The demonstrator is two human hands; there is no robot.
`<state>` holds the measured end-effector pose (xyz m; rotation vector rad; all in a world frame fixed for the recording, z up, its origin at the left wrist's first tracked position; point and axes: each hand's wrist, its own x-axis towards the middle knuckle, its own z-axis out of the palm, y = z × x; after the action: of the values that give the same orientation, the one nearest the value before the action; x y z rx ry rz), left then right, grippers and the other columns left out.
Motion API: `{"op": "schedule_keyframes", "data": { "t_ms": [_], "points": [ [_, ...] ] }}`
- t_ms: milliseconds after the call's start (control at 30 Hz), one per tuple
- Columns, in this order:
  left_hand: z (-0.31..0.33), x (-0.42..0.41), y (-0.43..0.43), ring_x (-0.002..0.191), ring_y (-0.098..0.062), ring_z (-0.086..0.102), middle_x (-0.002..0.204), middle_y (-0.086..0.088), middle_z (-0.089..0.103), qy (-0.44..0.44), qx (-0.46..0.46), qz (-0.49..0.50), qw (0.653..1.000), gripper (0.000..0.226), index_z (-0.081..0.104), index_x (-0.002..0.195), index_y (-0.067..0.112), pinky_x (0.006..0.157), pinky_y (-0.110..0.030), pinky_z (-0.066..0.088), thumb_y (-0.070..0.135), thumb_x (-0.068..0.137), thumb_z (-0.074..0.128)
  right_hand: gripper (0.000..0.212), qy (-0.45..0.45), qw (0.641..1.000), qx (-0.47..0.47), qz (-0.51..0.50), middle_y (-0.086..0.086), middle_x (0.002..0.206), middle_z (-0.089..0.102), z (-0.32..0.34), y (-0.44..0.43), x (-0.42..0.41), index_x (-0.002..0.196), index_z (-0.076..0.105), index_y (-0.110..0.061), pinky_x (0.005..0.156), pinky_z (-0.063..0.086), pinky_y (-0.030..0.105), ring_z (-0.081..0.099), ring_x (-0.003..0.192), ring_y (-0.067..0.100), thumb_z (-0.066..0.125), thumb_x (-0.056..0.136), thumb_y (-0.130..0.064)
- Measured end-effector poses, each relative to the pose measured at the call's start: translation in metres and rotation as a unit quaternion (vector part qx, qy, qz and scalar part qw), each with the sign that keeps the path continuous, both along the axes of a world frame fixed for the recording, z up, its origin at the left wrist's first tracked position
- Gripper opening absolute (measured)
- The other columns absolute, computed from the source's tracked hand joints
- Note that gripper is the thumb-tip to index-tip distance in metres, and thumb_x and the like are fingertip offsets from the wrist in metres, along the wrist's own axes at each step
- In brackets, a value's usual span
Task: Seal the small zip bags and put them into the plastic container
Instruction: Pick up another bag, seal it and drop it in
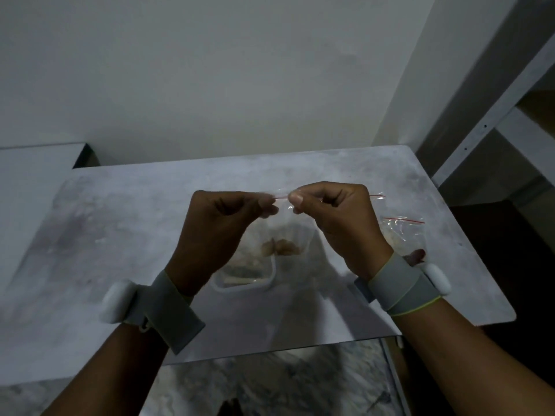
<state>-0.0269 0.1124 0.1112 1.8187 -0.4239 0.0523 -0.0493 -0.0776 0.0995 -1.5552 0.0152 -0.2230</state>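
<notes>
Head camera gave us one view, and the largest thing in it was the pale grey mottled worktop (126, 223), set against a plain white wall (210, 70), with a grey metal shelf frame (492, 121) standing to its right. We saw both forearms reaching in from below, each with a grey fabric wristband (171, 310) carrying a white oval pod. Near the middle of the worktop, below and between the hands, sat the clear rectangular plastic container (264, 282) with pale contents we could not make out. Above it hung the small clear zip bag with a red seal line (288, 235), holding some brownish pieces low inside. Our left hand (222, 229) was curled nearly closed, thumb and fingers pinching the left end of the bag's top edge. Our right hand (339, 217) was closed the same way, thumb pressed to forefinger on the seal just beside the left hand's fingertips. We could not tell how far the strip was pressed closed. A second clear zip bag with a red strip (402, 229) lay on the worktop behind the right wrist, near the right edge.
</notes>
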Motion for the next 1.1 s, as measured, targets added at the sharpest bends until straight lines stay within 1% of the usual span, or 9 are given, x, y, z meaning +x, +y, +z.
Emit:
{"op": "schedule_keyframes", "data": {
  "t_ms": [100,233,367,533,633,733,800,967,1100],
  "points": [
    [0.001,-0.004,0.016,0.084,-0.016,0.076,0.093,-0.006,0.077,-0.061,0.026,0.027,0.997,0.019,0.074,0.102,0.007,0.081,-0.03,0.059,0.017,0.086,0.069,0.006,0.003,1.0,0.0,0.014,0.007,0.072,0.072,-0.001,0.018,0.0,0.081,0.077,-0.003,0.072,0.058,0.025,0.068,0.069,0.011,0.072,0.085,-0.003],
    [-0.011,-0.01,0.035,0.087,-0.002,0.074,0.09,0.005,0.077,-0.068,0.041,0.071,0.994,0.01,0.079,0.093,0.011,0.083,-0.018,0.055,0.017,0.086,0.073,0.01,0.006,1.0,-0.015,0.027,0.009,0.074,0.07,-0.01,0.04,0.001,0.081,0.075,0.003,0.07,0.054,0.02,0.064,0.069,0.007,0.069,0.087,-0.002],
    [-0.031,-0.012,0.051,0.088,-0.003,0.074,0.088,0.01,0.079,0.0,0.012,0.078,0.997,0.012,0.079,0.093,0.014,0.082,-0.014,0.053,0.021,0.086,0.072,0.008,0.022,0.999,-0.03,0.037,0.017,0.075,0.069,-0.028,0.057,0.003,0.082,0.075,0.004,0.067,0.052,0.018,0.062,0.067,0.009,0.069,0.087,0.001],
    [-0.067,-0.011,0.062,0.087,-0.008,0.075,0.087,0.007,0.08,0.076,0.004,0.068,0.995,0.013,0.078,0.097,0.013,0.085,-0.021,0.057,0.016,0.09,0.068,0.006,0.068,0.995,-0.062,0.042,0.004,0.076,0.072,-0.059,0.065,0.01,0.086,0.077,-0.007,0.072,0.056,0.02,0.066,0.07,0.008,0.072,0.085,-0.003],
    [-0.083,-0.003,0.061,0.102,-0.007,0.071,0.1,0.01,0.077,0.112,0.026,0.097,0.989,0.02,0.076,0.106,0.016,0.093,-0.026,0.055,0.022,0.088,0.072,0.011,0.101,0.99,-0.093,0.031,-0.003,0.088,0.073,-0.076,0.067,0.015,0.096,0.077,-0.013,0.072,0.054,0.026,0.065,0.073,0.004,0.074,0.086,-0.009],
    [-0.085,0.003,0.054,0.126,-0.019,0.055,0.13,0.001,0.065,0.064,0.124,0.168,0.976,0.054,0.064,0.128,0.022,0.105,-0.041,0.045,0.035,0.078,0.079,0.022,0.113,0.99,-0.079,-0.007,-0.008,0.096,0.07,-0.081,0.062,0.02,0.106,0.073,-0.019,0.065,0.052,0.02,0.062,0.067,0.001,0.075,0.085,-0.012],
    [-0.079,0.002,0.043,0.126,-0.025,0.047,0.133,-0.004,0.059,-0.001,0.162,0.21,0.964,0.064,0.059,0.133,0.025,0.101,-0.047,0.041,0.036,0.074,0.083,0.028,0.115,0.991,-0.061,-0.016,-0.009,0.101,0.068,-0.081,0.052,0.02,0.11,0.069,-0.026,0.059,0.053,0.014,0.066,0.067,0.001,0.076,0.085,-0.016],
    [-0.064,-0.002,-0.009,0.119,-0.021,0.041,0.131,-0.002,0.055,-0.076,0.156,0.189,0.967,0.054,0.06,0.131,0.029,0.095,-0.047,0.038,0.031,0.08,0.078,0.033,0.115,0.987,-0.092,-0.07,-0.006,0.112,0.07,-0.079,0.011,0.014,0.116,0.068,-0.027,0.064,0.056,0.017,0.065,0.072,0.017,0.077,0.085,-0.022],
    [-0.069,-0.004,-0.087,0.115,-0.019,0.046,0.123,0.004,0.057,-0.064,0.154,0.108,0.98,0.047,0.061,0.128,0.033,0.094,-0.049,0.041,0.028,0.083,0.075,0.028,0.107,0.979,-0.079,-0.154,-0.002,0.108,0.073,-0.084,-0.064,-0.006,0.111,0.072,-0.022,0.063,0.05,0.01,0.056,0.061,-0.003,0.076,0.084,-0.015]
  ]
}}
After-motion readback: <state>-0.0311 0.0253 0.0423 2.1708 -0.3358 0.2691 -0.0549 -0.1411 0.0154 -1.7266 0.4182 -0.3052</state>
